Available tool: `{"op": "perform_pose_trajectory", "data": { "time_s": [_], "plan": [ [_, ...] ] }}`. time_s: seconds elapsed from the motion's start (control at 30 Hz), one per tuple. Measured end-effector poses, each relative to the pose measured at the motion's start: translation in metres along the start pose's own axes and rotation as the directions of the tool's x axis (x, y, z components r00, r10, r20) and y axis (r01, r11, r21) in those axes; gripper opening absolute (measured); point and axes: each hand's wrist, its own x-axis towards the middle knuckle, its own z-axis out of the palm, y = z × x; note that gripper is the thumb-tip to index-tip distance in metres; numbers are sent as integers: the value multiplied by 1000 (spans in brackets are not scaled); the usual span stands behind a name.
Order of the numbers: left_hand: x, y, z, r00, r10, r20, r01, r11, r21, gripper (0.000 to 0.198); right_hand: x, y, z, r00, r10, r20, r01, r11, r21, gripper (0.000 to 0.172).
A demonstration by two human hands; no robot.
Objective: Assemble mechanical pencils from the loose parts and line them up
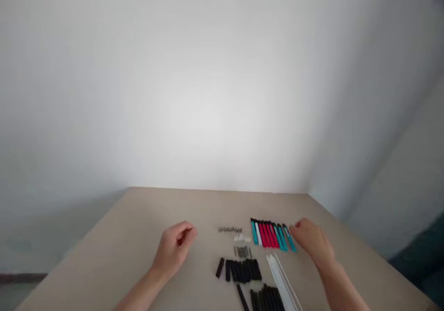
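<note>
My left hand [174, 247] is curled into a loose fist above the left part of the table, and nothing shows in its fingers. My right hand [311, 239] is closed too, beside the right end of a row of pen-like barrels [268, 234] in teal, white and pink-red with black tops; no object shows in it. Left of that row are small springs [230, 229], small white pieces [242, 239] and thin metal-looking pieces [243, 251]. Nearer me lie several short black tubes [243, 270], more black pieces [267, 298] and long thin white rods [282, 281].
The beige tabletop [114, 241] meets a pale wall [208, 93] at its far edge. Another wall stands at the right [398, 172]. Dark teal cloth [421, 255] shows beyond the table's right edge.
</note>
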Motion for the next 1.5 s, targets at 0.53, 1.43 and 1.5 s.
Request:
{"op": "perform_pose_trajectory", "data": {
  "time_s": [0.53, 1.43, 1.5],
  "plan": [
    [-12, 18, -5, 992, 113, 63, -125, 962, 243, 23, -15, -1, 2, 1000, 0, -28, 1, 999, 40, 31],
    [-10, 5, 13, 988, 81, 134, -117, 951, 285, 29, -177, -120, 21, 75, -943, -325, 978, 6, 208, 25],
    [-8, 3, 11, 995, 55, 79, -75, 958, 278, 29, -201, -127, 31, -185, -957, -226, 955, -229, 189, 19]
  ]
}}
